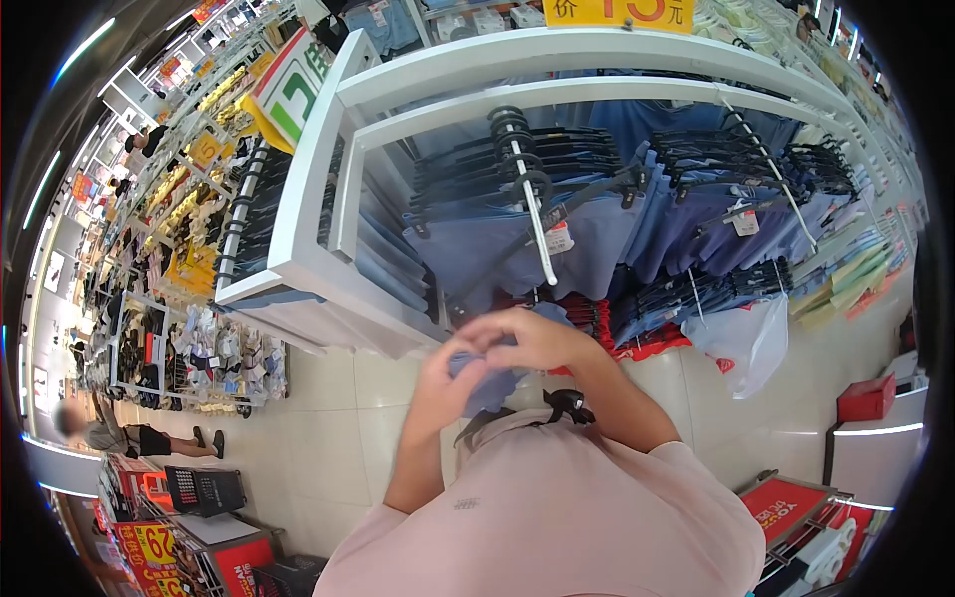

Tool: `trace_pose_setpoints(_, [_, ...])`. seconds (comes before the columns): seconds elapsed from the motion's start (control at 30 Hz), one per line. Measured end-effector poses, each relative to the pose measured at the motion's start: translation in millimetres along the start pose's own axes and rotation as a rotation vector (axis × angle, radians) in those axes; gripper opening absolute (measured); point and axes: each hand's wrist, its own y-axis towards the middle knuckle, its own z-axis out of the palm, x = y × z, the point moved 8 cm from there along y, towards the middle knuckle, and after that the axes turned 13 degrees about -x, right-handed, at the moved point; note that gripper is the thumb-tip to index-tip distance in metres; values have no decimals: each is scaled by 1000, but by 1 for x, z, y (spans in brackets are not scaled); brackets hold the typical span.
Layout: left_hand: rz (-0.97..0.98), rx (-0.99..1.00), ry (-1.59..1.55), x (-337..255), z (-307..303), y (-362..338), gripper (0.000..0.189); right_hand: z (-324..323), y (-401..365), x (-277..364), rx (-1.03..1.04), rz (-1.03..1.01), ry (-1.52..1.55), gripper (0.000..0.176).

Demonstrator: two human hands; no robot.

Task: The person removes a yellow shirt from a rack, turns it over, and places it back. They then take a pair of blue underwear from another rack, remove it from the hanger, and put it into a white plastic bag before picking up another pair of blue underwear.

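Note:
My left hand (445, 376) and my right hand (535, 339) meet in front of my chest, both closed on a small blue garment (485, 386). A black hanger (563, 405) hangs just below my right wrist, against my pink shirt; whether it is clipped to the garment I cannot tell. Directly beyond my hands stands a white display rack (318, 269) with a metal prong (533, 214) carrying several black hangers and more blue garments (477, 244), one with a white price tag (560, 237).
More blue garments on hangers (716, 214) fill the rack to the right. A white plastic bag (748, 343) hangs below them. A black shopping basket (204, 488) sits lower left, a red box (865, 400) at right. Another person (104, 433) stands at far left by sock displays.

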Motion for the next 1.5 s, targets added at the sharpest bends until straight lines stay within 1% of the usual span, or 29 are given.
trace_pose_setpoints(0.03, [-118,-6,-38,4,-6,-5,18,1,-12,4,59,-46,-106,40])
trace_pose_setpoints(0.07, [-77,-57,-57,-6,-10,-6,14,2,-25,1,118,23,-110,41])
trace_pose_setpoints(0.13, [10,-160,-97,-27,-13,-7,10,-7,-47,1,132,73,-188,38])
trace_pose_setpoints(0.17, [60,-153,-98,-30,-10,-8,10,-13,-58,2,140,98,-227,37])
trace_pose_setpoints(0.23, [156,-139,-102,-35,-1,-13,9,-26,-79,13,128,54,-264,34])
trace_pose_setpoints(0.33, [131,-153,-176,-35,25,-21,10,-46,-114,10,95,72,-269,32])
trace_pose_setpoints(0.43, [90,-256,-278,-29,33,-28,12,-70,-149,-4,7,126,-308,30])
trace_pose_setpoints(0.5, [113,-311,-291,-29,33,-30,15,-88,-172,-17,-47,169,-382,30])
trace_pose_setpoints(0.53, [127,-341,-298,-29,33,-32,17,-98,-183,-20,-77,178,-434,26])
trace_pose_setpoints(0.63, [139,-394,-254,-26,36,-41,12,-134,-209,-17,-421,248,-279,20])
trace_pose_setpoints(0.67, [121,-393,-192,-24,39,-44,13,-145,-214,-11,-503,238,-285,17])
trace_pose_setpoints(0.73, [87,-390,-75,-22,45,-50,15,-163,-230,-13,-578,248,-231,17])
trace_pose_setpoints(0.77, [73,-367,21,-15,46,-53,16,-170,-236,-13,-614,251,-203,17])
trace_pose_setpoints(0.8, [59,-344,117,-7,45,-53,18,-173,-236,-2,-639,150,-242,16])
trace_pose_setpoints(0.83, [44,-320,215,-1,45,-56,19,-174,-238,-2,-649,140,-190,16])
trace_pose_setpoints(0.9, [-27,-218,457,10,50,-57,19,-174,-241,-1,-670,120,-85,15])
trace_pose_setpoints(0.93, [-64,-166,576,13,53,-58,19,-170,-241,-3,-639,187,-68,15])
trace_pose_setpoints(1.0, [-31,-86,480,19,68,-62,21,-157,-240,-5,-572,318,-35,15])
trace_pose_setpoints(1.03, [-14,-47,433,21,78,-64,25,-147,-234,-3,-500,296,-95,16])
trace_pose_setpoints(1.13, [354,68,417,-8,125,-75,31,-111,-215,-5,-274,201,-256,19])
trace_pose_setpoints(1.23, [287,336,253,3,174,-93,36,-87,-203,-4,-215,16,-295,14])
trace_pose_setpoints(1.27, [237,390,306,15,180,-96,34,-87,-202,-4,-207,44,-239,14])
trace_pose_setpoints(1.33, [138,502,411,34,188,-102,31,-101,-205,9,-265,96,-238,15])
trace_pose_setpoints(1.43, [-63,567,316,30,187,-103,27,-127,-218,6,-406,173,-239,13])
trace_pose_setpoints(1.5, [-98,569,319,39,186,-103,26,-142,-227,5,-492,198,-231,12])
